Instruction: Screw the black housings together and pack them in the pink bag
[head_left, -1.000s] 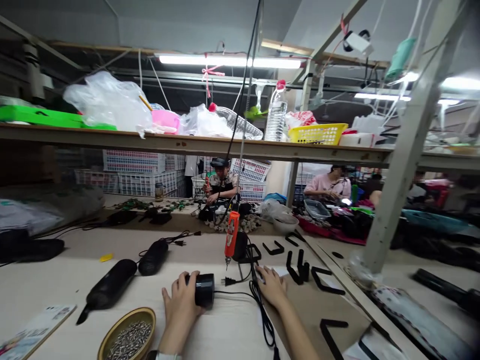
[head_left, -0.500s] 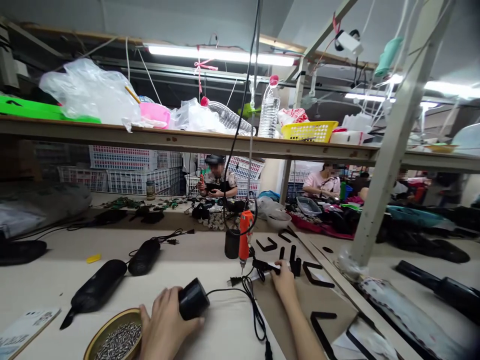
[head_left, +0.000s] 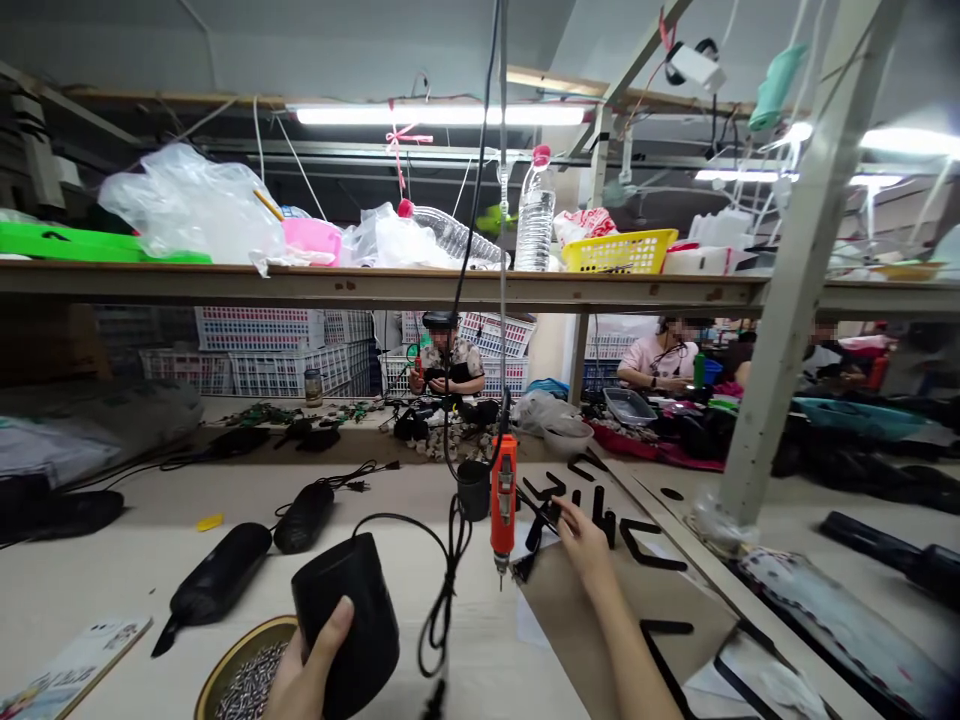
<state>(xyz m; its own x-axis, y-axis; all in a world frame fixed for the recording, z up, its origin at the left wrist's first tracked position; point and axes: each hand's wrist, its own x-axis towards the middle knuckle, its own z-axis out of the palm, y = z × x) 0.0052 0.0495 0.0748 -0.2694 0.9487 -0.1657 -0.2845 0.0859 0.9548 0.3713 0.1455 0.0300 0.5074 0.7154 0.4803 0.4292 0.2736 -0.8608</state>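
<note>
My left hand (head_left: 311,660) grips a black cylindrical housing (head_left: 349,620), thumb across its side. It is raised and tilted above the bench, a black power cord (head_left: 448,590) trailing from it. My right hand (head_left: 583,540) reaches forward, its fingers bent around a small black part (head_left: 536,530) whose shape is partly hidden. An orange electric screwdriver (head_left: 503,500) hangs bit-down between my hands. Beside my left hand is a bowl (head_left: 214,675) filled with small metal screws. Several black U-shaped brackets (head_left: 652,558) lie around my right hand.
Two black cylindrical units (head_left: 221,570) lie at the left, near a booklet (head_left: 90,665) and a yellow piece (head_left: 210,522). A black cup-shaped part (head_left: 472,490) stands behind the screwdriver. A shelf (head_left: 420,287) crosses above; a post (head_left: 787,270) rises at right. Co-workers sit across the bench.
My left hand has turned the housing more upright and brought it closer, lifting its cord. My right hand stays among the black parts. The screwdriver hangs slightly farther right and lower in view.
</note>
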